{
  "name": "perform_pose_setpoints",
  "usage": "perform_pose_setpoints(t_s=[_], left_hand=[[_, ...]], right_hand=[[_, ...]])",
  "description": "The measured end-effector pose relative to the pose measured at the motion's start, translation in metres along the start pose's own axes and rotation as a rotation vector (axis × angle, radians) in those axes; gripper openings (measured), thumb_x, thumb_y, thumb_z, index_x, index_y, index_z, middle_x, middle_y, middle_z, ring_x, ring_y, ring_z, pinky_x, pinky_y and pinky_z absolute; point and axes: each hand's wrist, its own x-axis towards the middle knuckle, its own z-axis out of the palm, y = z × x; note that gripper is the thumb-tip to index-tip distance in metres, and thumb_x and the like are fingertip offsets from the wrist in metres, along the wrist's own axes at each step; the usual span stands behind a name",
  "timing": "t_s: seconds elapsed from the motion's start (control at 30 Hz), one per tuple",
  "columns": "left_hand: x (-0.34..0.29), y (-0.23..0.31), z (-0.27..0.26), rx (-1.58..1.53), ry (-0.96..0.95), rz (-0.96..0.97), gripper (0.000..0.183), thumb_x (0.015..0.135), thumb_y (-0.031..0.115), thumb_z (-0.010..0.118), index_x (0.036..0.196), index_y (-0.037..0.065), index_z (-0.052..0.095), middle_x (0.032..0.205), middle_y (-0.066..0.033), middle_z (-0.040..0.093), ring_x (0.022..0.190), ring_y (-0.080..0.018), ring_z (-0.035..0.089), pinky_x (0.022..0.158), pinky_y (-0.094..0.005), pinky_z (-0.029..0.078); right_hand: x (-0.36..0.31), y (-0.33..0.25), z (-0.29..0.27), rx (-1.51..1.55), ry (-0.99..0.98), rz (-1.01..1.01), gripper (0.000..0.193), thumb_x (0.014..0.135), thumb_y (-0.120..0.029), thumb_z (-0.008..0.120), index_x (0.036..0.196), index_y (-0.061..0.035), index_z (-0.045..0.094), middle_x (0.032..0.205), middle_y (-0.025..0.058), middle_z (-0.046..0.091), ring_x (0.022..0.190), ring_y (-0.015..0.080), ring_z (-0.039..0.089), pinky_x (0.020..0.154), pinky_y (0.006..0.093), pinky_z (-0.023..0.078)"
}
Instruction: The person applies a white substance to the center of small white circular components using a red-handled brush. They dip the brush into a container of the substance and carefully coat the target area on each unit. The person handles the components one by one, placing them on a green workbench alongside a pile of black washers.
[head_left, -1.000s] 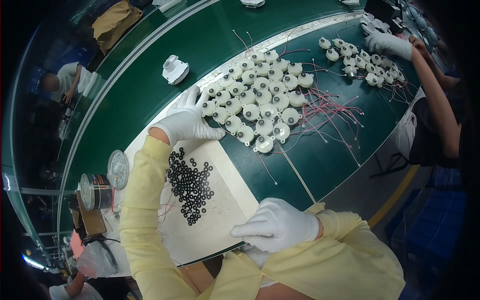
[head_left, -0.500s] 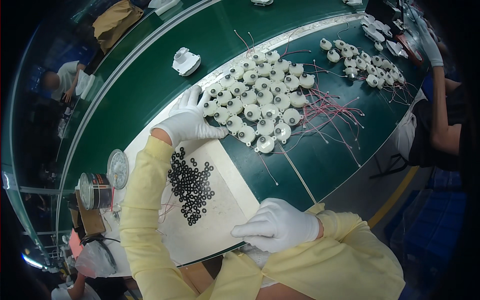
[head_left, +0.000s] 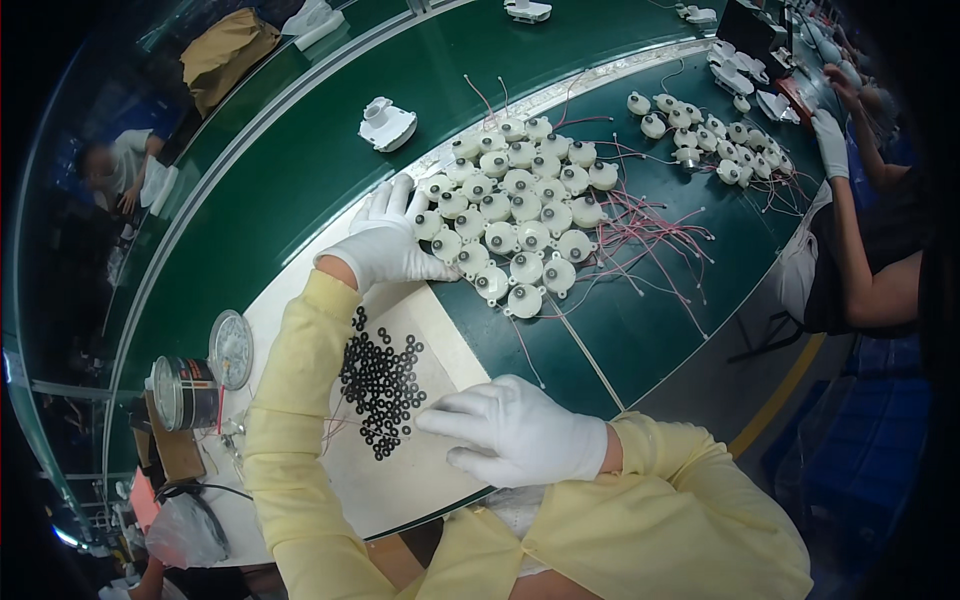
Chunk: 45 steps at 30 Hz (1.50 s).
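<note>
Both my hands wear white gloves. Against the left side of a packed cluster of round white motors (head_left: 525, 207), my left hand (head_left: 380, 242) rests with fingers and thumb spread. Dark shafts point up from the motors, and pink and white wires (head_left: 650, 235) trail off to their right. Nearer to me, a pile of small black rings (head_left: 383, 385) lies on a pale board (head_left: 455, 345). My right hand (head_left: 525, 432) is over the board just right of the rings, fingers stretched toward them, nothing visible in it.
A white plastic housing (head_left: 387, 126) sits on the green belt (head_left: 290, 170) beyond. To the left stand an open tin (head_left: 187, 393) and its round lid (head_left: 232, 350). A second motor group (head_left: 745, 155) lies at far right, near a co-worker's gloved hand (head_left: 829, 142).
My right hand has moved left and forward toward the black rings, and its fingers have spread. My left hand stays at the motors. The white housing has shifted right along the belt.
</note>
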Motion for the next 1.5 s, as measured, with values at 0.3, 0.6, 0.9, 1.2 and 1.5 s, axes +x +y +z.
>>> perform_pose_setpoints(t_s=[0.3,0.6,0.9,1.2,1.5], left_hand=[[0.016,0.024,0.009,0.019,0.107,0.152,0.137,0.054,0.084,0.076,0.157,0.007,0.026,0.162,-0.0243,0.02,0.152,-0.0425,0.015,0.123,-0.0508,0.017],[0.01,0.062,0.024,0.037,0.223,0.135,0.134,0.068,0.088,0.059,0.154,-0.008,0.024,0.161,-0.0286,0.023,0.152,-0.0431,0.016,0.123,-0.0502,0.012],[0.008,0.109,0.025,0.044,0.374,0.059,0.122,0.077,0.085,0.054,0.148,-0.011,0.032,0.151,-0.0301,0.033,0.145,-0.045,0.028,0.119,-0.0512,0.021],[0.002,0.128,0.03,0.023,0.559,0.092,0.094,0.081,0.071,0.061,0.131,-0.009,0.052,0.128,-0.0259,0.054,0.126,-0.0414,0.048,0.103,-0.0516,0.04],[-0.064,0.014,-0.013,-0.142,0.397,0.504,0.036,0.089,0.04,0.067,0.108,0.01,0.073,0.105,-0.01,0.072,0.091,-0.0312,0.069,0.084,-0.0401,0.056]], right_hand=[[0.006,0.012,-0.011,-0.239,0.146,0.111,0.041,0.079,-0.019,0.066,0.118,-0.0076,0.06,0.108,0.0112,0.062,0.095,0.0301,0.064,0.078,0.0424,0.053],[-0.019,0.03,-0.043,-0.481,0.296,0.175,0.046,0.079,-0.021,0.071,0.122,-0.0067,0.063,0.117,0.0151,0.063,0.098,0.0338,0.063,0.085,0.0423,0.052],[-0.043,0.034,-0.072,-0.574,0.426,0.299,0.043,0.08,-0.017,0.07,0.12,-0.0053,0.065,0.118,0.0174,0.065,0.103,0.037,0.063,0.089,0.0437,0.051],[-0.047,0.034,-0.064,-0.618,0.686,0.371,0.032,0.084,-0.011,0.069,0.115,-0.0037,0.07,0.112,0.018,0.069,0.101,0.036,0.065,0.089,0.0434,0.051],[-0.065,0.01,-0.071,-0.376,0.461,0.146,0.023,0.079,-0.006,0.072,0.102,-0.0032,0.074,0.088,0.0097,0.073,0.082,0.0276,0.067,0.075,0.0379,0.05]])
